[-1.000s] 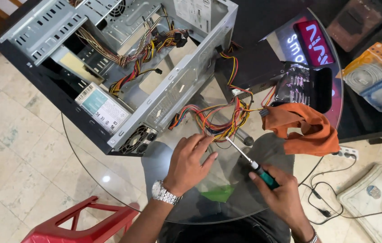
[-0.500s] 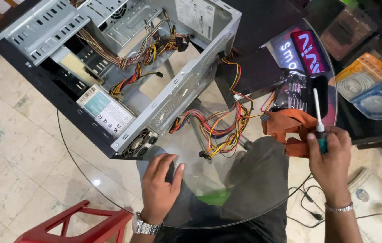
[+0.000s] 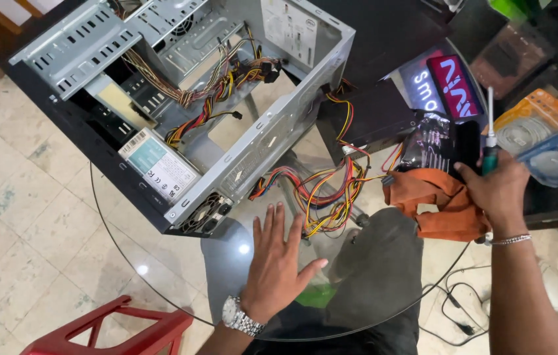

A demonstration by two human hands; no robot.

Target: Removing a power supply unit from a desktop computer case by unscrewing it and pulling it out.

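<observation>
Lower centre, the left hand (image 3: 277, 260) lies flat and spread, empty, on the glass surface (image 3: 160, 263), perhaps for balance. At right, the right hand (image 3: 499, 190) grips a green-handled screwdriver (image 3: 489, 141) upright, clear of the orange cloth (image 3: 443, 200).

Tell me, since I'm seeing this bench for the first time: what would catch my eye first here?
First, the open computer case lying on the round glass table, top left, its red, yellow and orange power cables spilling out onto the glass. Then the hands: the left hand, fingers spread, lies flat on the glass, while the right hand holds a green-handled screwdriver upright beside an orange cloth.
</observation>
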